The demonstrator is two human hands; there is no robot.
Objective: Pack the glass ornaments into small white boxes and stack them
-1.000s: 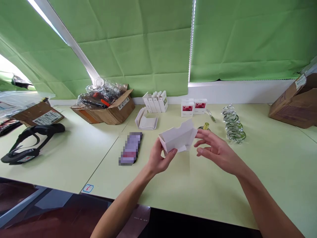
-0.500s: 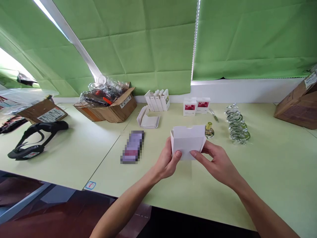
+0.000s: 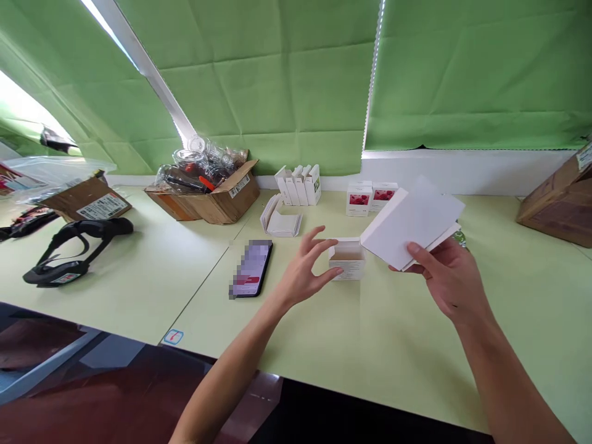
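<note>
My right hand point(image 3: 446, 277) grips a flat white cardboard piece point(image 3: 411, 227), raised and tilted above the pale green table point(image 3: 370, 345). A small open white box point(image 3: 346, 259) stands on the table in front of me. My left hand point(image 3: 303, 268) hovers just left of that box with its fingers spread, the fingertips close to its side and holding nothing. The small bottle and the coiled clear items seen earlier are hidden behind the raised cardboard.
A phone point(image 3: 252, 269) lies left of my left hand. Farther back are folded white box blanks point(image 3: 280, 219), upright white boxes point(image 3: 300, 184), two red-printed boxes point(image 3: 370, 197), and an open carton of clear packets point(image 3: 208, 191). A black strap device point(image 3: 69, 246) lies at left; a brown carton point(image 3: 557, 203) at right.
Both hands held the white carton together. Now the small box stands on the table, my left hand has let go, and my right hand has lifted a white cardboard piece up to the right.
</note>
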